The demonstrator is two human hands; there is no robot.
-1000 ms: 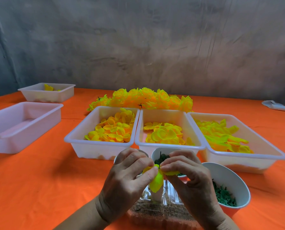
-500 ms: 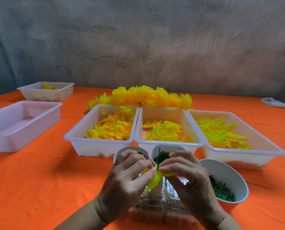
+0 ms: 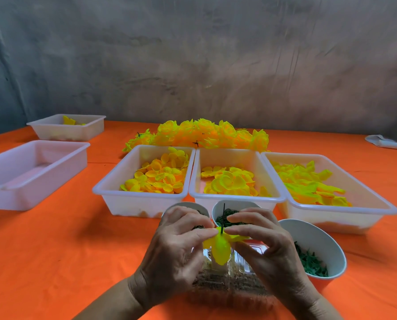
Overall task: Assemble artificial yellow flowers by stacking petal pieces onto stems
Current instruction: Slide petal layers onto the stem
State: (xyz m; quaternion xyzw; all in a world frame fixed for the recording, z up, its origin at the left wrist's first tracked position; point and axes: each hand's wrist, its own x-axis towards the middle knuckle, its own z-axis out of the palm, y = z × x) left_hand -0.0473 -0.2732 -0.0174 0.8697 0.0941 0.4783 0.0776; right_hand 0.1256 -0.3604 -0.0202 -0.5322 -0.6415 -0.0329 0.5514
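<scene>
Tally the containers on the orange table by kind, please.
White rectangular tubs: 5, three holding yellow petals, one far-left tub with a few yellow pieces, one showing nothing inside.
Round cups: 3, partly hidden by the hands.
Clear plastic box: 1.
Total: 9.

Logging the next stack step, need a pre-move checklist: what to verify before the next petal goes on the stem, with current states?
1. Petal piece threaded on the stem: ok, the stem tip pokes up through it.
2. Left hand grip on the petal piece: ok, fingertips pinch it.
3. Right hand grip: ok, fingers pinch the other side.
4. Petal seated fully down: cannot tell, the hands hide the stem below it.
5. Next petals available: ok, the middle bin and its two neighbours hold yellow pieces.
6. A hand free to pick: not ok, both are occupied.
</scene>
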